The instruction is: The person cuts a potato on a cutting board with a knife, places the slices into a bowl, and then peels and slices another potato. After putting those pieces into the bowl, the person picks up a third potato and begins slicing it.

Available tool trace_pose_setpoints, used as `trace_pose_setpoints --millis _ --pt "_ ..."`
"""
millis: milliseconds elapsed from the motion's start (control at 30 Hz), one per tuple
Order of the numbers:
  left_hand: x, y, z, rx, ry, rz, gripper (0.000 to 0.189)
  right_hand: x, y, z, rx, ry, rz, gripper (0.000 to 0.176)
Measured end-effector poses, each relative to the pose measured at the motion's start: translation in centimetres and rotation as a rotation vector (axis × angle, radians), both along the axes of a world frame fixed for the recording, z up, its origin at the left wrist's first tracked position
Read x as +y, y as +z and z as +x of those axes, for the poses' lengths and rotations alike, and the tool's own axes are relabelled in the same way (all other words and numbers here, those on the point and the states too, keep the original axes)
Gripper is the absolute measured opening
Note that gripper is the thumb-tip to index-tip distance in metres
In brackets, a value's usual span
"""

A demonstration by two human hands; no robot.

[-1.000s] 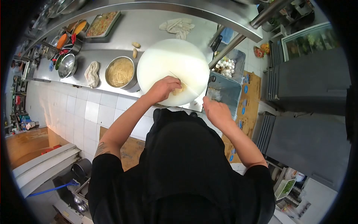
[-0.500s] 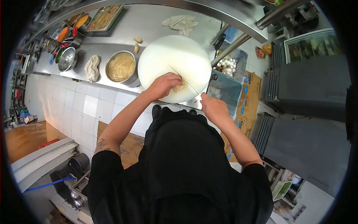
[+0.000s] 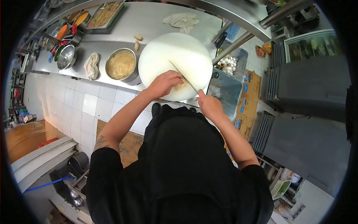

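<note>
A knife (image 3: 182, 75) is gripped in my right hand (image 3: 210, 104) at the near right edge of the round white cutting board (image 3: 160, 52). Its blade slants up and left across the board. My left hand (image 3: 165, 83) rests on the board, fingers curled over pale yellow food (image 3: 180, 85) close beside the blade. The fingers partly hide this food, and its kind is not clear. To the left of the board stands a metal bowl (image 3: 108, 67) holding thin pale strips (image 3: 121, 64). Two small tan pieces (image 3: 137, 45) lie on the counter behind it.
Folded cloths lie left of the bowl (image 3: 91, 66) and behind the board (image 3: 181, 22). A shiny empty bowl (image 3: 67, 56) and a tray of chopped food (image 3: 105, 15) are farther left. White bulbs (image 3: 226, 65) fill a bin at right. A metal rail (image 3: 231, 46) crosses above.
My right hand and the knife have shifted slightly left, with the blade now nearer my left fingertips. My left hand stays almost in place on the food.
</note>
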State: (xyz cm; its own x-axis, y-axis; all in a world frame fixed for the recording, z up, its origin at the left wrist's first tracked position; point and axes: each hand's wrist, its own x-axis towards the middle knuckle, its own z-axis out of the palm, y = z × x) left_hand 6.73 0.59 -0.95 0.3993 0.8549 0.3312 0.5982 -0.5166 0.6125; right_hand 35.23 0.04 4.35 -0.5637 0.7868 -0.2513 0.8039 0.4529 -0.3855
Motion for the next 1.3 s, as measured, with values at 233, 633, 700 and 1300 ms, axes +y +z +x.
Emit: trace_pose_setpoints --millis 233,633,700,1300 --pt "0.3 -0.4 -0.2 0.030 0.012 0.012 0.027 -0.5 4.2 0.4 -0.067 0.020 0.001 0.020" --pt "0.3 -0.2 0.2 -0.013 0.013 -0.029 0.026 0.4 1.4 -0.4 -0.086 0.000 -0.028 0.021" --pt "0.0 -0.2 -0.3 -0.001 0.010 -0.028 0.026 0.0 1.4 -0.7 -0.065 -0.009 -0.019 0.020" --pt "0.4 -0.3 -0.2 -0.010 -0.020 -0.026 0.028 0.3 0.6 -1.1 -0.060 -0.076 -0.106 0.022"
